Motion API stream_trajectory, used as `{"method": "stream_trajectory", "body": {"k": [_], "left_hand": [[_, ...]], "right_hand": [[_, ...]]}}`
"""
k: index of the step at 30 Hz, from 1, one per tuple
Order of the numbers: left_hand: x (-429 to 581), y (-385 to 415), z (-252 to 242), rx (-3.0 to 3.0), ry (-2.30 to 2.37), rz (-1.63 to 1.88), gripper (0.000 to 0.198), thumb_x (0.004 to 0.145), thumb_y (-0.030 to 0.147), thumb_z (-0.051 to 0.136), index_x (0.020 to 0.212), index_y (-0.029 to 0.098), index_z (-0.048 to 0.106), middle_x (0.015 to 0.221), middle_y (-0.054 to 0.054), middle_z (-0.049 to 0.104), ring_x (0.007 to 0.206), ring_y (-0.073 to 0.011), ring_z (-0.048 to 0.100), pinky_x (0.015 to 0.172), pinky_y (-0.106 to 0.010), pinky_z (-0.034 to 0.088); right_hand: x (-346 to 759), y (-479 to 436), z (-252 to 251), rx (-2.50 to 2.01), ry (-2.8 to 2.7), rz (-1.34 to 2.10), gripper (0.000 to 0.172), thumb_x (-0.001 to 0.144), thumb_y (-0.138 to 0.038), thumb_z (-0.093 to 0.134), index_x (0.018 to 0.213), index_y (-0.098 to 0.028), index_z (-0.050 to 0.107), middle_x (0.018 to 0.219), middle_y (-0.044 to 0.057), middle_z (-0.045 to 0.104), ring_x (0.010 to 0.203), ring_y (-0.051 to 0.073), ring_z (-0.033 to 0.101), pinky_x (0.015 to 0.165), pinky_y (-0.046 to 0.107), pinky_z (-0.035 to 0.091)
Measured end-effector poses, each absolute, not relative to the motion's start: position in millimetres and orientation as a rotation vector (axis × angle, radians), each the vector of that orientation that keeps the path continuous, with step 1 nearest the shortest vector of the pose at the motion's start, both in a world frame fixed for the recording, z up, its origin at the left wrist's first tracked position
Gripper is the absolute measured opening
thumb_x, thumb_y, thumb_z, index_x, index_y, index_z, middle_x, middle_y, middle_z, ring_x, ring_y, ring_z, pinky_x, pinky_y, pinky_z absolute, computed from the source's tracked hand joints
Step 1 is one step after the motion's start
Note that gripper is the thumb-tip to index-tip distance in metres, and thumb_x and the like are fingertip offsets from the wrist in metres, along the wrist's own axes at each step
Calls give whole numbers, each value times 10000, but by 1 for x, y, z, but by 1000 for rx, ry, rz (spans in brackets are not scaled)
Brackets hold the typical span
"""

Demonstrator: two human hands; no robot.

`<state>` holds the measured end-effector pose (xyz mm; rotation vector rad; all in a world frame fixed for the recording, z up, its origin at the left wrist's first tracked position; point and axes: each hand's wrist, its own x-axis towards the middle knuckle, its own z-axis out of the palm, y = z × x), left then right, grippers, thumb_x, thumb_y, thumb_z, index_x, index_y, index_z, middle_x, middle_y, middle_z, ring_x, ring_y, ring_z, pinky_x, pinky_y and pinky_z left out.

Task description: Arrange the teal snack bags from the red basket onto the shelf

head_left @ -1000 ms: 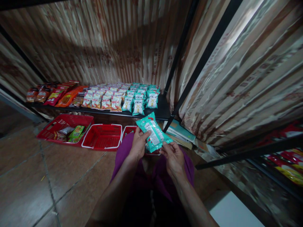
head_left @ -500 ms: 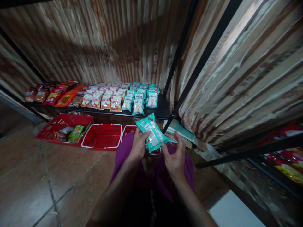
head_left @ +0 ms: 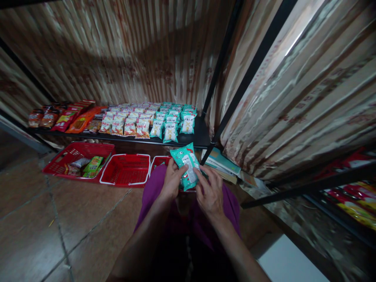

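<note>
Both my hands hold a small stack of teal snack packets [head_left: 185,161] in front of me, above my knees in purple trousers. My left hand [head_left: 172,181] grips the stack's left side with the thumb on its face. My right hand [head_left: 209,192] closes on the stack's right side, fingers curled over it. Beyond the stack, a low black shelf [head_left: 201,137] carries rows of the same teal packets [head_left: 172,127] and orange-red packets [head_left: 129,125].
Red baskets lie on the tiled floor below the shelf: one [head_left: 78,158] with a few packets, one [head_left: 126,169] bare, a third partly behind my hands. Black rack posts [head_left: 249,74] and striped foil walls close in at right. Books [head_left: 226,162] lie under the rack.
My right hand has shifted up from the stack's lower right corner and closed over its right side. The stack has turned more upright and dropped slightly lower in view.
</note>
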<state>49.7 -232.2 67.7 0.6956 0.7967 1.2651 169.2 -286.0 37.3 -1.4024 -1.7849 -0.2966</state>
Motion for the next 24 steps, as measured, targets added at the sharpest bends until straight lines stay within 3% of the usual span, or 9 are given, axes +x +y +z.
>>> {"method": "stream_trajectory", "body": {"k": [3, 6, 9, 13, 19, 24], "left_hand": [[48, -234, 70, 734, 838, 1220, 421, 674, 288, 694, 1042, 173, 526, 960, -56, 669, 839, -171, 637, 703, -255, 478], [45, -234, 71, 777, 859, 1228, 346, 734, 329, 645, 1031, 175, 554, 1001, -60, 652, 890, -168, 623, 723, -254, 487], [44, -234, 71, 825, 867, 1217, 308, 779, 367, 607, 1023, 180, 585, 1022, -62, 643, 936, -167, 609, 758, -262, 499], [44, -236, 73, 875, 869, 1204, 305, 788, 392, 606, 1005, 178, 611, 1030, -75, 649, 959, -182, 611, 788, -283, 513], [49, -241, 73, 989, 884, 1166, 326, 794, 433, 593, 983, 173, 646, 1050, -88, 653, 902, -191, 634, 771, -297, 524], [51, -235, 67, 1073, 1022, 1289, 254, 795, 338, 597, 982, 170, 633, 1088, -90, 645, 917, -176, 629, 805, -291, 506]], "right_hand": [[170, -286, 39, -1418, -1747, -153, 452, 872, -149, 395, 1305, -212, 509, 1196, 119, 548, 1135, 263, 481, 979, 495, 409], [173, -286, 39, -1450, -1706, 84, 437, 914, -276, 390, 1342, -227, 465, 1266, 108, 551, 1183, 252, 492, 992, 465, 414], [172, -287, 37, -1491, -1642, 278, 553, 889, -424, 455, 1393, -208, 385, 1378, 116, 488, 1266, 261, 451, 1025, 455, 391], [169, -284, 34, -1545, -1487, 417, 718, 786, -522, 573, 1383, -165, 394, 1367, 143, 504, 1250, 284, 476, 1008, 451, 407], [169, -278, 34, -1480, -1051, 643, 572, 780, -518, 577, 1239, -177, 553, 1215, 113, 630, 1077, 263, 596, 925, 411, 459], [167, -276, 35, -1215, -627, 924, 470, 720, -487, 672, 1093, -204, 630, 1058, 66, 700, 907, 218, 658, 797, 355, 517]]}}
